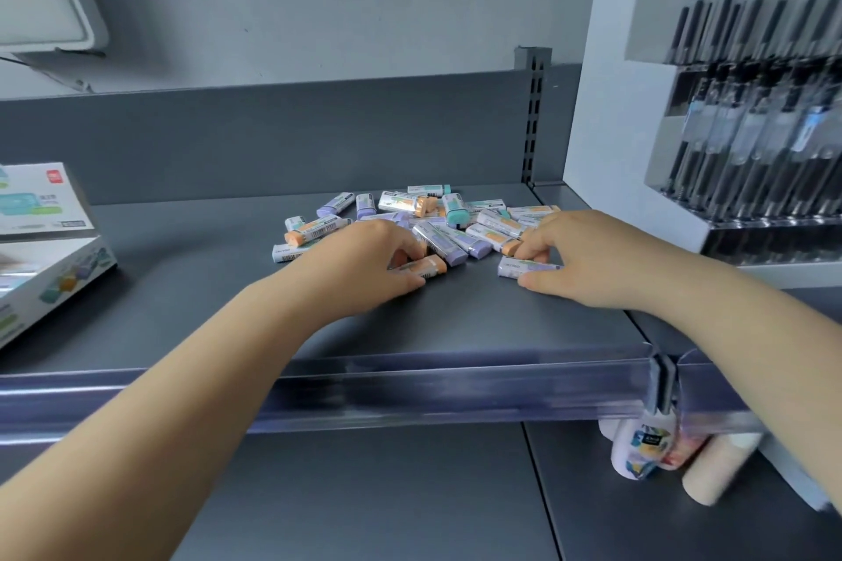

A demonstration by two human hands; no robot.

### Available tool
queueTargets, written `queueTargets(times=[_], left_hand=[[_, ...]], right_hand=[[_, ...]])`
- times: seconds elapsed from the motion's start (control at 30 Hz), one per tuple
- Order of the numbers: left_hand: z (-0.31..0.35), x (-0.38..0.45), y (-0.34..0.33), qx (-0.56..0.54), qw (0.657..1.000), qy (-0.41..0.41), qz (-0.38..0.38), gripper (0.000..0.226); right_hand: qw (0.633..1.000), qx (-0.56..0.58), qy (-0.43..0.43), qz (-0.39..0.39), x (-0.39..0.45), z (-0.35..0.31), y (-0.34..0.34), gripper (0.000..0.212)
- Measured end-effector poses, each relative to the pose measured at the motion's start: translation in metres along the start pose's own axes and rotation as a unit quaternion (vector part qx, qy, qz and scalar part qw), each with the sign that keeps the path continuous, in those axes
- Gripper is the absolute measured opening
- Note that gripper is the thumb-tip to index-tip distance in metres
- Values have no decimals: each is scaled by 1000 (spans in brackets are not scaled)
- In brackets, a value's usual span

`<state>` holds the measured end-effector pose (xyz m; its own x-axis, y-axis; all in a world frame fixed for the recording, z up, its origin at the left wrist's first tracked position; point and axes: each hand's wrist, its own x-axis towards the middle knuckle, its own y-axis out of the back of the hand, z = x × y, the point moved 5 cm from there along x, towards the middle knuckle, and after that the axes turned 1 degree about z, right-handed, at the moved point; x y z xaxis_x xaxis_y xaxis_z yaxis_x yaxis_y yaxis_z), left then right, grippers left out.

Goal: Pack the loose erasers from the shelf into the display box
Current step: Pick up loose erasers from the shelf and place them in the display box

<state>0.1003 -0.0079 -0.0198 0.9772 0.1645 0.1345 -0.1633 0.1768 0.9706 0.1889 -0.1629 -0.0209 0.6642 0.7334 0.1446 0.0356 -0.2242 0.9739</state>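
Left hand (364, 262) pinching an orange eraser (426, 266) mid-frame, right hand (578, 255) gripping a purple eraser (519, 265), display box (50, 251) far left

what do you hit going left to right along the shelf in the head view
display box → left hand on an orange eraser → right hand on a purple eraser → white pen display rack

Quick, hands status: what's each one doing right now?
Left hand: closed on an orange-tipped eraser at the pile's near edge.
Right hand: closed on a purple eraser on the shelf.
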Motion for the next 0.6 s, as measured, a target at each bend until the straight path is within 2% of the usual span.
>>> queueTargets(times=[0.23, 0.47, 0.6], left_hand=[[-6, -5, 0, -15, 999, 13, 28, 32], [-18, -39, 18, -139, 978, 8, 155, 18], [-38, -73, 38, -240, 944, 43, 222, 16]], right_hand=[[996, 69, 28, 54, 1, -10, 2, 15], [978, 174, 84, 76, -2, -54, 8, 15], [951, 266, 128, 93, -5, -95, 14, 7]])
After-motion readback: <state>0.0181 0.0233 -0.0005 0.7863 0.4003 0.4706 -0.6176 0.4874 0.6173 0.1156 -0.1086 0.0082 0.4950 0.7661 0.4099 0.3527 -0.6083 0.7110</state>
